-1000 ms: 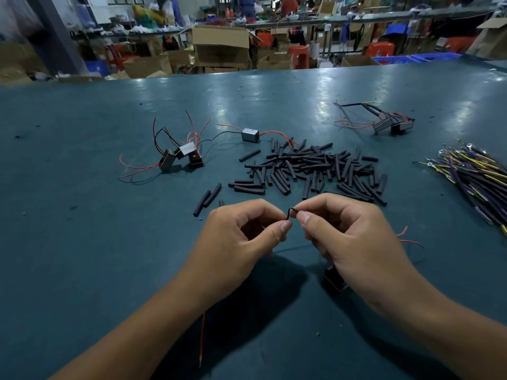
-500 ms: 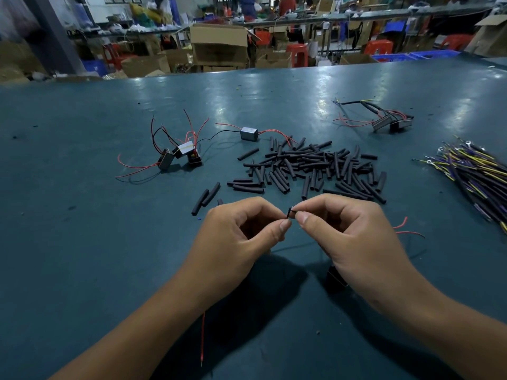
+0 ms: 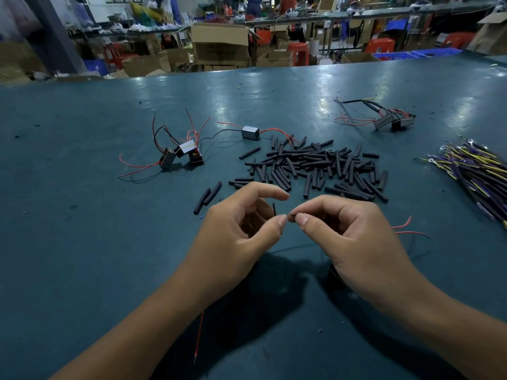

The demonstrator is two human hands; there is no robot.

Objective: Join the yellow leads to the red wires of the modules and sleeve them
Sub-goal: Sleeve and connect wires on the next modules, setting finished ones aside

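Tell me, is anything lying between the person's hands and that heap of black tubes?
Nothing visible does. The left hand and right hand hover just short of the heap of black sleeves, with only bare table between; the nearest sleeves lie right beyond the fingertips.

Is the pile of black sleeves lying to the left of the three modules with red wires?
No, the pile of black sleeves lies to the right of the three modules, past a fourth module.
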